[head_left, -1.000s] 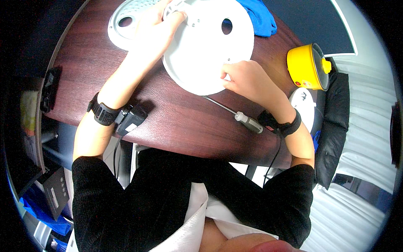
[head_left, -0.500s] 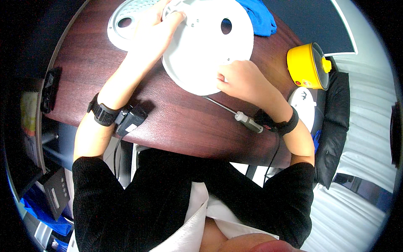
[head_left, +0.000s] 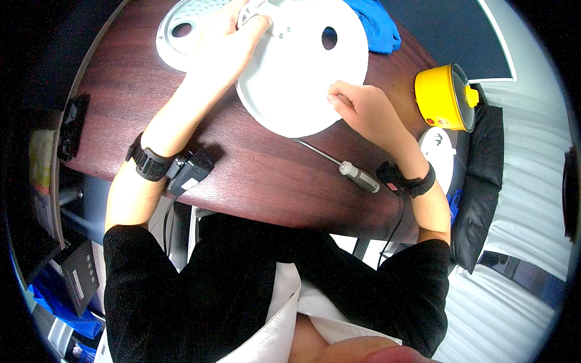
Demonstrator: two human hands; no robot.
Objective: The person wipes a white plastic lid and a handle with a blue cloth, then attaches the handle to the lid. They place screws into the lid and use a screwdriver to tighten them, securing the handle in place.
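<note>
A large white round plastic cover point(head_left: 296, 91) with a dark hole lies at the far middle of the table. My left hand point(head_left: 233, 45) grips its left side, thumb over a raised fitting near the rim. My right hand point(head_left: 366, 112) hovers at the cover's right edge, fingertips pinched together near a small hole. Whatever is between those fingertips is too small to make out. Behind my left hand sits a second white round part point(head_left: 172, 45) with many small perforations, partly hidden by that hand. A screwdriver point(head_left: 360, 177) with a grey handle lies below, its shaft pointing toward the cover.
A yellow pot point(head_left: 437, 97) with a lid stands at the right, beside a white oval object point(head_left: 439, 145) and a black cushion point(head_left: 481, 193). Blue cloth point(head_left: 375, 27) lies behind the cover. Black boxes with cables hang at both wrists over the brown table point(head_left: 254, 175).
My right hand has moved a little right and up along the cover, its fingertips now pinched near the small hole. The cover has shifted very slightly right. My left hand keeps its grip.
</note>
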